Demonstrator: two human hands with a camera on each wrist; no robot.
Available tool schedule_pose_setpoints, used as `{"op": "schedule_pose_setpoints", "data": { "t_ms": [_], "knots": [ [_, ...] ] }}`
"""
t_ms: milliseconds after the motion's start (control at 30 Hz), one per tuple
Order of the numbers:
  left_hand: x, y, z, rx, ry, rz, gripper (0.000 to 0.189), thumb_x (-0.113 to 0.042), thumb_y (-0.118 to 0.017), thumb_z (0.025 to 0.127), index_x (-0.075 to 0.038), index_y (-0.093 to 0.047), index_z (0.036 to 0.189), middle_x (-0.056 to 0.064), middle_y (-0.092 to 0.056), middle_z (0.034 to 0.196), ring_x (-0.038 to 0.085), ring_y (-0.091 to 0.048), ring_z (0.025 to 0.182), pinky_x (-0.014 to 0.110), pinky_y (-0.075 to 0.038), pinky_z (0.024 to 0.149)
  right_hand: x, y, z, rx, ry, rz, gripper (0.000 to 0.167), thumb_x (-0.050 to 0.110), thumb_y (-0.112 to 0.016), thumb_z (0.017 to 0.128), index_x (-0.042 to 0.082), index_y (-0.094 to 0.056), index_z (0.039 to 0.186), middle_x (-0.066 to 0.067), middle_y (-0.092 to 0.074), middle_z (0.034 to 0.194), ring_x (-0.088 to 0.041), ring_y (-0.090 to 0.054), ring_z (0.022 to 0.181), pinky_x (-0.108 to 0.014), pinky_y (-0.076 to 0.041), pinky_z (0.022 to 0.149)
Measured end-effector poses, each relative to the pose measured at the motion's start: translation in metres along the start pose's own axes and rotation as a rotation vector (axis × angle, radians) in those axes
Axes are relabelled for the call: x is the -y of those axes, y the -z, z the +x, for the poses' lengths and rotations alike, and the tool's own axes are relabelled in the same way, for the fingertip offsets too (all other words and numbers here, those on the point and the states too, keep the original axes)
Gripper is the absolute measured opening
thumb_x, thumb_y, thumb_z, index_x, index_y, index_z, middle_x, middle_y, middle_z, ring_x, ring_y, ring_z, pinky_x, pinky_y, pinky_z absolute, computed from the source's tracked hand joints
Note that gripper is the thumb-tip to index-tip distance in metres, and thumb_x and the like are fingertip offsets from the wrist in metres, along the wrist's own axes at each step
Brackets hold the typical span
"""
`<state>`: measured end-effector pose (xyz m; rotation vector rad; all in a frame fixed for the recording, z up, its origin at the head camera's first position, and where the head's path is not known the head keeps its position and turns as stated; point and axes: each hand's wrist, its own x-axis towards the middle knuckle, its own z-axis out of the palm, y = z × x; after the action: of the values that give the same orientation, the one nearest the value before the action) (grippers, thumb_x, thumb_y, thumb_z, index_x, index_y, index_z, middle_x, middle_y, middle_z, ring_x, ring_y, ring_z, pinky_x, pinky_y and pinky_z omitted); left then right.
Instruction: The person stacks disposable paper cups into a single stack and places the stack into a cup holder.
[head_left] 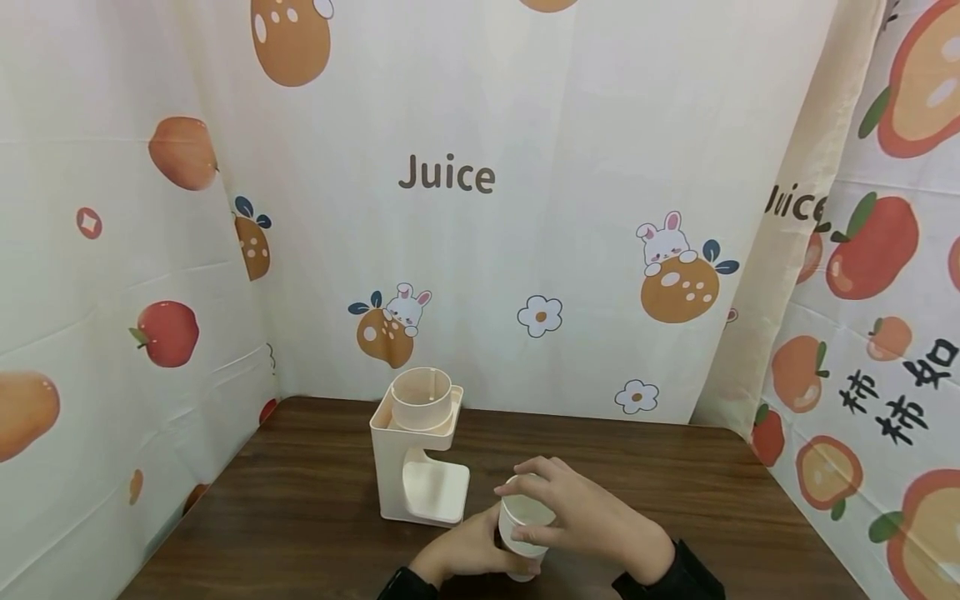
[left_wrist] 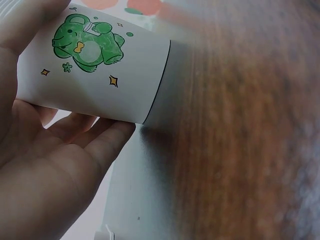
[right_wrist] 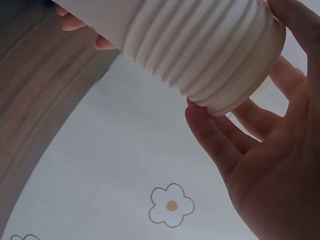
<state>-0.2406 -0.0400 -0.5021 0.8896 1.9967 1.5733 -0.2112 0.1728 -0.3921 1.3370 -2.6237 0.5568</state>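
Both hands hold a stack of white paper cups [head_left: 524, 547] above the near part of the table, its open end facing up. My left hand [head_left: 468, 546] grips the lower part, fingers curled round the side. In the left wrist view a green bear [left_wrist: 90, 45] is printed on the bottom cup. My right hand [head_left: 585, 517] holds the top, with fingers at the far rim and thumb across the front. Closely nested rims [right_wrist: 205, 47] form ridges in the right wrist view. A cream dispenser stand [head_left: 393, 471] with a round tube on top stands beyond the left hand.
The dark wooden table [head_left: 637, 475] runs back to a white curtain [head_left: 585, 208] printed with fruit, rabbits and flowers. Further printed curtains hang at the left and right sides. The dispenser has a low shelf [head_left: 438, 490] on its right side.
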Motion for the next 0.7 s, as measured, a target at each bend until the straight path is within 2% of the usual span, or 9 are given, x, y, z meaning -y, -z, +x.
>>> {"op": "schedule_pose_setpoints", "data": {
  "t_ms": [333, 567, 700],
  "knots": [
    [0.001, -0.001, 0.003, 0.022, -0.015, -0.017, 0.075, -0.028, -0.080, 0.086, -0.019, -0.036, 0.147, -0.007, -0.055, 0.127, 0.011, -0.059, 0.109, 0.030, -0.047, 0.092, -0.005, -0.008, -0.005, -0.052, 0.004, -0.010, 0.044, 0.047, -0.070, 0.093, 0.035, -0.060, 0.133, 0.000, -0.054, 0.134, -0.020, -0.054, 0.121, -0.035, -0.053, 0.087],
    [0.004, -0.001, 0.003, 0.020, -0.041, -0.045, 0.073, -0.025, -0.081, 0.085, -0.024, -0.037, 0.144, -0.006, -0.057, 0.127, 0.013, -0.058, 0.112, 0.032, -0.045, 0.095, -0.015, -0.015, -0.014, -0.106, 0.016, -0.026, 0.069, 0.053, -0.074, 0.087, 0.026, -0.049, 0.146, 0.002, -0.052, 0.138, -0.016, -0.057, 0.117, -0.035, -0.053, 0.087],
    [0.004, 0.000, 0.003, 0.017, -0.058, -0.053, 0.075, -0.023, -0.081, 0.085, -0.026, -0.037, 0.145, -0.007, -0.057, 0.129, 0.013, -0.056, 0.117, 0.034, -0.043, 0.098, -0.021, -0.018, -0.020, -0.106, -0.040, 0.005, 0.083, 0.055, -0.075, 0.085, 0.019, -0.041, 0.152, 0.004, -0.053, 0.138, -0.013, -0.057, 0.118, -0.037, -0.053, 0.090]
  ]
}}
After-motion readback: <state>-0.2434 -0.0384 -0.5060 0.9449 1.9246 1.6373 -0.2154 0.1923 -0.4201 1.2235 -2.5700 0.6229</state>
